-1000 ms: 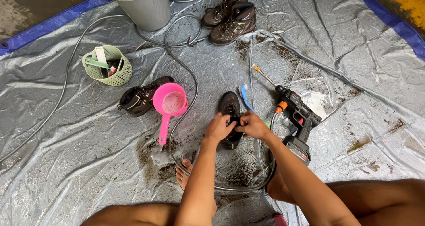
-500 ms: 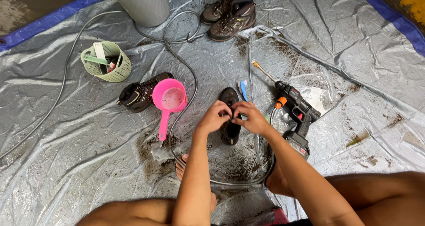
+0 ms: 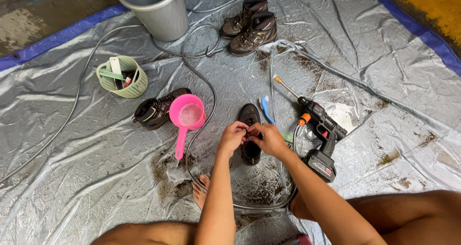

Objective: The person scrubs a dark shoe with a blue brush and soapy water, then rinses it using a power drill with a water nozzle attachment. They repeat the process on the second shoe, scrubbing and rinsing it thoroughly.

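Left hand (image 3: 233, 135) and right hand (image 3: 269, 138) still pinch at the dark boot (image 3: 250, 132), barely shifted since before.

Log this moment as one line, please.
left hand: on dark brown boot | right hand: on same boot | boot: upright on grey plastic tarp | nearby: pink plastic scoop
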